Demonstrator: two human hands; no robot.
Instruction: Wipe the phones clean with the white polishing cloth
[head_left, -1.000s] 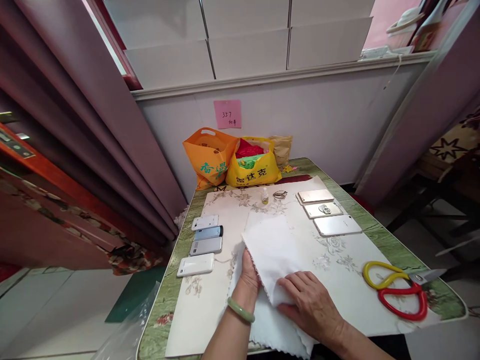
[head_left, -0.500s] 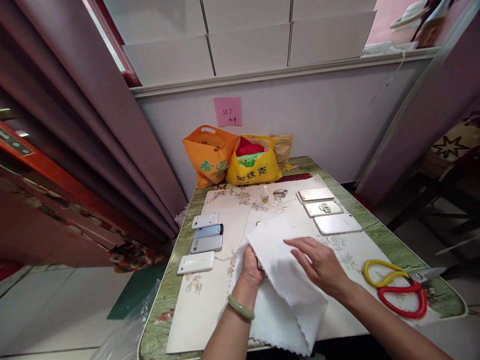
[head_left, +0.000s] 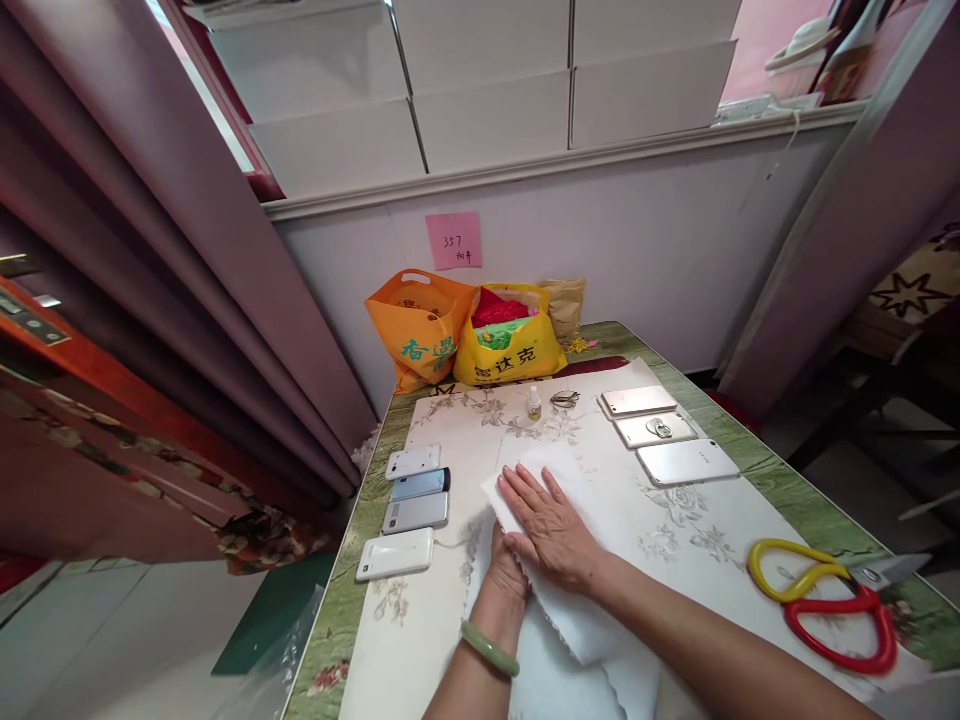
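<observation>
A white cloth point(head_left: 577, 495) with a scalloped edge is spread over the near middle of the table, partly folded over. My left hand point(head_left: 510, 565), with a green bangle at the wrist, is curled at the cloth's left fold; its fingers are mostly covered. Whether something else lies in it under the cloth, I cannot tell. Flat on top of the cloth rests my right hand point(head_left: 551, 525), fingers stretched out and thumb near my left hand.
Several phones point(head_left: 397, 553) line the left side; a white phone point(head_left: 686, 462) and two others lie right. Scissors point(head_left: 832, 595) sit at the right edge. A small bottle point(head_left: 534, 402) and glasses point(head_left: 565, 398) lie behind the cloth. An orange bag point(head_left: 420, 320) and yellow bag point(head_left: 510, 350) stand at the back.
My right hand has come down leftward from above the cloth and now lies flat on it. My left hand stays beneath the fold. The view has tilted slightly.
</observation>
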